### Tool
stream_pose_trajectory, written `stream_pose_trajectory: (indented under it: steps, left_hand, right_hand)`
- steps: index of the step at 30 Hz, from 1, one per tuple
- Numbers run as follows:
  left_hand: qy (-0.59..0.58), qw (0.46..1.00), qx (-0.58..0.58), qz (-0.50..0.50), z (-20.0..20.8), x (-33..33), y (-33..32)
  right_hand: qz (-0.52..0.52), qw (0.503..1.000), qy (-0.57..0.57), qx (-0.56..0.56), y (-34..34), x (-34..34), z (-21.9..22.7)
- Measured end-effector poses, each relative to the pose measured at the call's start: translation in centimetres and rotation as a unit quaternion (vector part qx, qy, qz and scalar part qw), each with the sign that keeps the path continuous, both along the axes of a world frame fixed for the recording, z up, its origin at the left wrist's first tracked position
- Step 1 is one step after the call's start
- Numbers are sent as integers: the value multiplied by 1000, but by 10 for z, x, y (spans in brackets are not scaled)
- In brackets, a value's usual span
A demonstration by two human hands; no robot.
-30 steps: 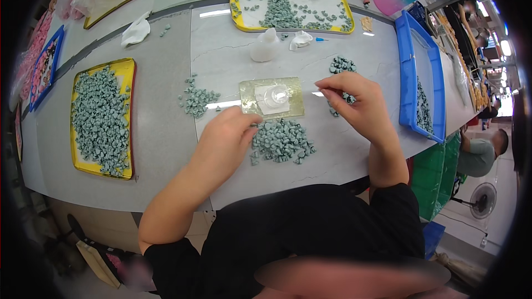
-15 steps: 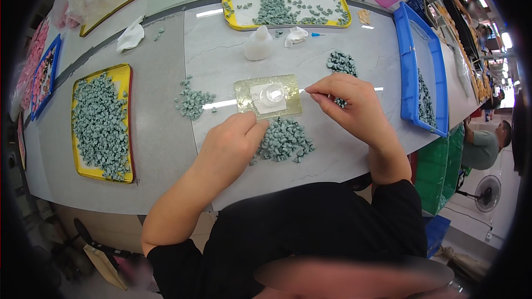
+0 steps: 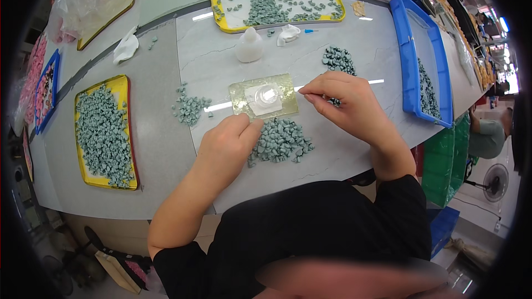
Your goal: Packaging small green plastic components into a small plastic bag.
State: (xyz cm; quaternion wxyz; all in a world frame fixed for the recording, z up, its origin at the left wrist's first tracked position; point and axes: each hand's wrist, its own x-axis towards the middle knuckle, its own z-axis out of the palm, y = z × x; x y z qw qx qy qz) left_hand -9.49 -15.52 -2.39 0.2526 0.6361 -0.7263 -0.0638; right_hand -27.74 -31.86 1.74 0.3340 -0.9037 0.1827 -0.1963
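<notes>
My left hand (image 3: 224, 145) is closed at the near edge of a heap of small grey-green pieces (image 3: 284, 143); its fingertips are pressed together and whatever they grip is hidden. Just off the right edge of a translucent yellowish plate (image 3: 289, 89), the thumb and forefinger of my right hand (image 3: 350, 104) are pinched on something too small to name. On that plate lies a white pad (image 3: 256, 103) bearing a small clear round dish (image 3: 268, 95). Darker green pieces (image 3: 338, 58) are heaped behind my right hand, partly covered by it.
A white squeeze bottle (image 3: 249, 47), a crumpled white tissue (image 3: 288, 35) and a blue needle tip (image 3: 310, 31) stand beyond the plate. Yellow-rimmed trays of pieces (image 3: 133, 133) lie left and at the back. A blue bin (image 3: 411, 66) stands right; a loose pile (image 3: 190, 106) lies left.
The whole view has shifted slightly. Both hands keep nearly the same pose, the right fingertips staying beside the plate's right edge.
</notes>
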Motion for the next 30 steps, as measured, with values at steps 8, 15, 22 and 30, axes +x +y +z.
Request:
stream_pose_trajectory:
  steps: [8,15,22,30]
  left_hand:
    - [202,972,59,99,8,-26,-29]
    - [206,959,107,162,17,-15,-22]
    - [235,943,165,166,5,5,-9]
    - [212,932,228,187,-7,42,11]
  right_hand:
    - [6,1000,5,-3,-26,-30,0]
    - [31,998,56,5,-22,-31,-3]
    - [65,993,95,5,-10,-14,-21]
    - [52,993,102,-2,8,20,-38]
